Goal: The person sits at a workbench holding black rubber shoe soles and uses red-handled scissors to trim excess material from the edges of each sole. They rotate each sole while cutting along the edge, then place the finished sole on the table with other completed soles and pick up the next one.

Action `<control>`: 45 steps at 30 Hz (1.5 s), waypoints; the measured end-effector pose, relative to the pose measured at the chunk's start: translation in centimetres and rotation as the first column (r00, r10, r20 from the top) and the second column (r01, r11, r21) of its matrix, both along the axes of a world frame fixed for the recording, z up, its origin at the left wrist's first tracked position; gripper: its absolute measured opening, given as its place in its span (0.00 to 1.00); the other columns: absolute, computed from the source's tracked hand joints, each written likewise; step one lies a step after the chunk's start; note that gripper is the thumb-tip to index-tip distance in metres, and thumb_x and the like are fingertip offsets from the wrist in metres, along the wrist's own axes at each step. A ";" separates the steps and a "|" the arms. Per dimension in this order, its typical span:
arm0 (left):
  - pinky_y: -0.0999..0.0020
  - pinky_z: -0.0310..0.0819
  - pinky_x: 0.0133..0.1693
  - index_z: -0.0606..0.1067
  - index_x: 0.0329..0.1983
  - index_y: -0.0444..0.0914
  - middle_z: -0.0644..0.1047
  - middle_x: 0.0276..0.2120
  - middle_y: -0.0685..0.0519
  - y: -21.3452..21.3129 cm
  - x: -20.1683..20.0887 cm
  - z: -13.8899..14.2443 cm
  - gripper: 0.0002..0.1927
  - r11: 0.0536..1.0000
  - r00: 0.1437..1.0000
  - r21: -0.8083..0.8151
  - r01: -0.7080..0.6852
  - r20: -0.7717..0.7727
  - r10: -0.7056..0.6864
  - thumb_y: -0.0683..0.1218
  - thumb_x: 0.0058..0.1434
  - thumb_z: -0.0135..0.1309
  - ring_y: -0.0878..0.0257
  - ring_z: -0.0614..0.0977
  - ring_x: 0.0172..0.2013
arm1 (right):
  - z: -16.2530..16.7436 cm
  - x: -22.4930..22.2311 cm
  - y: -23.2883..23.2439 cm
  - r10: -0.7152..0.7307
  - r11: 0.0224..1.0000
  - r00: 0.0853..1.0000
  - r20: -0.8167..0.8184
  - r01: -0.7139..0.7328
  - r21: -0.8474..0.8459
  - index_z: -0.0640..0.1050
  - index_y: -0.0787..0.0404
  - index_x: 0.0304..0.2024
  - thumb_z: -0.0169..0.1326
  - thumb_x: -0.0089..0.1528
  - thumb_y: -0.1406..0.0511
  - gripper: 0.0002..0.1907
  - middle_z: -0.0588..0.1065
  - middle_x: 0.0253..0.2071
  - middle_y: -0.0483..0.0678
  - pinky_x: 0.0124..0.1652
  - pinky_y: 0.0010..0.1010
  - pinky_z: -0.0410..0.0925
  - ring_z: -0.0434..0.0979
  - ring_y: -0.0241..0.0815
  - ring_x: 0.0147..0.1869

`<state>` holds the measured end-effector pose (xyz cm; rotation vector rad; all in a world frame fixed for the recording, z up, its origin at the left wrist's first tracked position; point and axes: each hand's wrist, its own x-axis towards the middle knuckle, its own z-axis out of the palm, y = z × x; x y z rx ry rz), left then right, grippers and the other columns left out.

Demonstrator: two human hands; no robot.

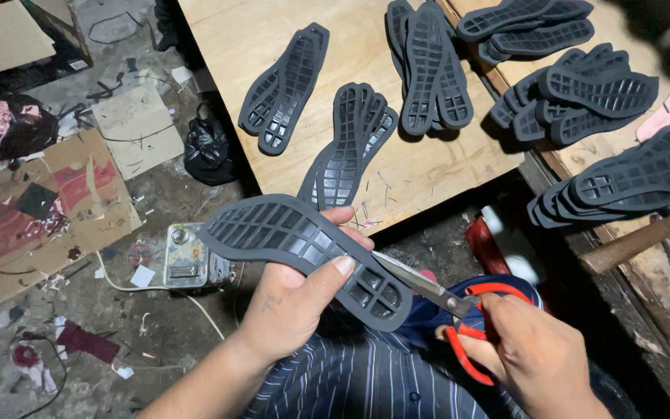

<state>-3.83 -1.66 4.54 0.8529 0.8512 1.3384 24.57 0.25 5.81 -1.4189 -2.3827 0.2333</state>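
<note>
While our left hand (pixel 292 299) keeps a firm grip on the grey sole (pixel 304 252), our right hand (pixel 533 357) holds red-handled scissors (pixel 443 299) — blades seemingly touching its edge — before the bench (pixel 397 174).

Harsh light is falling from above onto the plywood bench (pixel 366 46), leaving the floor (pixel 79 256) dimmer. Dark soles are casting short shadows. The top right corner is blurring into darkness, and edges are bending slightly.
</note>
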 end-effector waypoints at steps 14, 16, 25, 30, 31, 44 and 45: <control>0.63 0.68 0.62 0.66 0.65 0.30 0.76 0.51 0.51 -0.1 0.7 -1.4 0.23 0.997 0.997 0.069 0.042 -0.063 -0.038 0.41 0.69 0.51 0.64 0.76 0.55 | -0.2 -0.6 -0.2 -0.006 1.000 0.999 -0.053 0.006 -0.015 0.79 0.62 0.33 0.72 0.40 0.51 0.28 0.73 0.22 0.50 0.24 0.36 0.68 0.76 0.50 0.23; 0.61 0.66 0.65 0.67 0.64 0.30 0.76 0.52 0.50 -0.2 0.8 -1.4 0.21 0.993 0.994 0.102 0.055 -0.095 -0.045 0.41 0.70 0.51 0.62 0.74 0.59 | -0.3 -0.6 -0.3 -0.014 1.000 0.999 -0.047 0.013 -0.024 0.79 0.62 0.32 0.73 0.40 0.51 0.28 0.73 0.22 0.50 0.24 0.36 0.68 0.76 0.50 0.23; 0.55 0.65 0.61 0.64 0.65 0.29 0.74 0.57 0.44 0.1 0.6 -0.9 0.27 0.973 0.946 0.166 0.162 -0.308 -0.105 0.40 0.63 0.55 0.54 0.76 0.59 | -3.1 -0.1 -1.2 -0.290 0.933 0.945 -0.152 0.244 -0.265 0.81 0.62 0.40 0.74 0.43 0.52 0.30 0.75 0.20 0.47 0.25 0.30 0.69 0.74 0.38 0.20; 0.59 0.82 0.50 0.74 0.55 0.27 0.80 0.47 0.41 1.4 0.1 -1.8 0.15 0.992 0.986 -0.081 -0.097 0.132 0.107 0.40 0.69 0.51 0.55 0.84 0.47 | -5.9 1.4 -1.4 -0.432 0.846 0.861 -0.269 0.283 -0.453 0.82 0.63 0.43 0.72 0.44 0.59 0.27 0.76 0.20 0.45 0.30 0.26 0.71 0.73 0.31 0.25; 0.59 0.82 0.48 0.73 0.55 0.29 0.80 0.46 0.42 1.4 0.0 -2.0 0.14 0.989 0.983 -0.116 -0.095 0.148 0.111 0.40 0.68 0.50 0.55 0.84 0.46 | -6.6 1.6 -1.4 -0.454 0.822 0.852 -0.260 0.288 -0.492 0.82 0.64 0.42 0.73 0.44 0.60 0.25 0.76 0.21 0.45 0.31 0.26 0.70 0.72 0.31 0.26; 0.57 0.82 0.44 0.73 0.53 0.29 0.79 0.43 0.45 0.8 0.9 -2.4 0.14 0.984 0.980 -0.180 -0.014 0.191 0.049 0.40 0.67 0.50 0.58 0.84 0.40 | -12.8 2.9 -3.2 -0.579 0.638 0.777 -0.247 0.242 -0.731 0.82 0.64 0.39 0.72 0.48 0.64 0.19 0.76 0.23 0.43 0.32 0.25 0.68 0.71 0.30 0.28; 0.57 0.83 0.44 0.73 0.54 0.30 0.79 0.43 0.46 1.0 1.0 -2.4 0.15 0.979 0.963 -0.201 0.003 0.263 0.051 0.40 0.66 0.50 0.58 0.84 0.40 | -12.9 3.0 -3.3 -0.598 0.607 0.766 -0.236 0.241 -0.757 0.83 0.64 0.39 0.72 0.49 0.64 0.18 0.76 0.24 0.43 0.31 0.25 0.67 0.71 0.30 0.28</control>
